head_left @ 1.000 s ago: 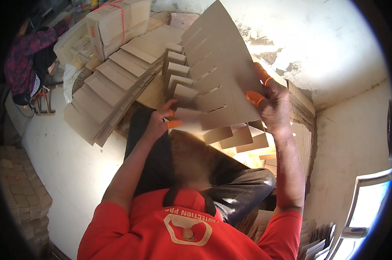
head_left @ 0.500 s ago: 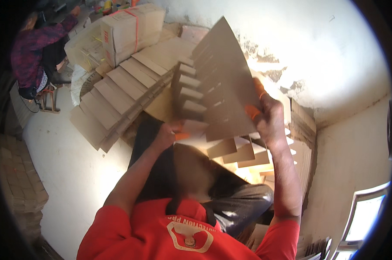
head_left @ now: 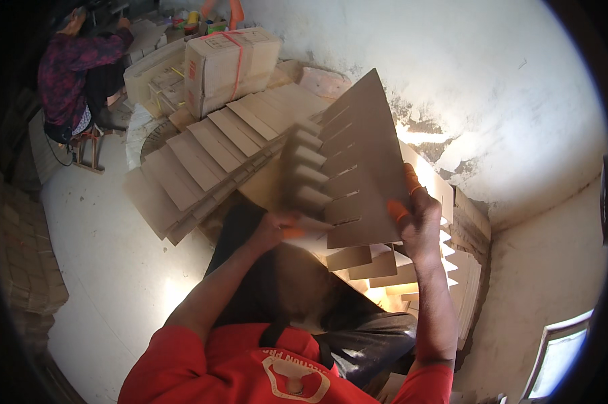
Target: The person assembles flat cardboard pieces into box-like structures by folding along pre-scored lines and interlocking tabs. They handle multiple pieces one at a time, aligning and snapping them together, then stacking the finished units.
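Whitewashed wall (head_left: 492, 81) fills the upper right, stained and flaking near its foot, with a pale floor (head_left: 102, 269) running down the left side.

Long fan of flat cardboard sheets (head_left: 203, 161) lies overlapped on the floor, from the lower left up toward the wall. Behind it, a strapped cardboard carton (head_left: 230, 64) stands with a red band round it.

Another person in a dark patterned top (head_left: 75, 74) sits on a low stool at the far upper left, well apart from the work.

Slotted cardboard divider (head_left: 361, 168) is held up in front of the person wearing the camera, tilted, its pointed corner uppermost. Deep parallel slots cut in from its left edge leave a row of tabs. Below it lies a stack of similar slotted pieces (head_left: 384, 269), partly lit by a bright patch of sun.

Right hand (head_left: 418, 225) grips the divider's lower right edge, fingers closed round it; orange covers show on the fingertips (head_left: 411, 180). Left hand (head_left: 277, 227) is closed on the lower left corner of the same divider, an orange fingertip cover showing there too.

Red shirt (head_left: 250, 367) of the wearer fills the bottom edge, dark trousers beyond.
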The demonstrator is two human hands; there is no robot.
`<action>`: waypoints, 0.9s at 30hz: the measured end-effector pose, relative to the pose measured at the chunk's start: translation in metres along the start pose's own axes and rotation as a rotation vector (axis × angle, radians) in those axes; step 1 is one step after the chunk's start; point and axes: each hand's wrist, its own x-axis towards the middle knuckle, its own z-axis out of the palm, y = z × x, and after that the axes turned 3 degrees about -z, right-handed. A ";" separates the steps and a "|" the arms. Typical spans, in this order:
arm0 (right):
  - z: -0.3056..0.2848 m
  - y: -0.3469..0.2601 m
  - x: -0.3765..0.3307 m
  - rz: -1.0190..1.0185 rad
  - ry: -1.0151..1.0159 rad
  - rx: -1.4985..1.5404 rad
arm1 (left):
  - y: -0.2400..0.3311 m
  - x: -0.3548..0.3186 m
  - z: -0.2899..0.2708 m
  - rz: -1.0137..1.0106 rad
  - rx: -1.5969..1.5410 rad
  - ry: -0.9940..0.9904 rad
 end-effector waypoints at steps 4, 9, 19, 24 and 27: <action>0.004 -0.001 -0.004 -0.035 0.041 -0.054 | 0.002 0.000 0.004 -0.027 0.012 0.024; 0.001 -0.016 -0.004 0.079 0.001 0.103 | 0.008 -0.002 0.002 -0.041 0.071 0.051; 0.004 -0.001 -0.002 -0.028 -0.044 0.036 | -0.002 0.001 0.003 0.011 0.008 0.010; 0.015 -0.005 0.000 0.056 -0.068 0.110 | -0.003 -0.002 -0.001 0.058 0.079 0.016; 0.027 0.020 0.006 -0.042 -0.141 0.129 | -0.001 0.001 0.000 0.045 0.047 -0.005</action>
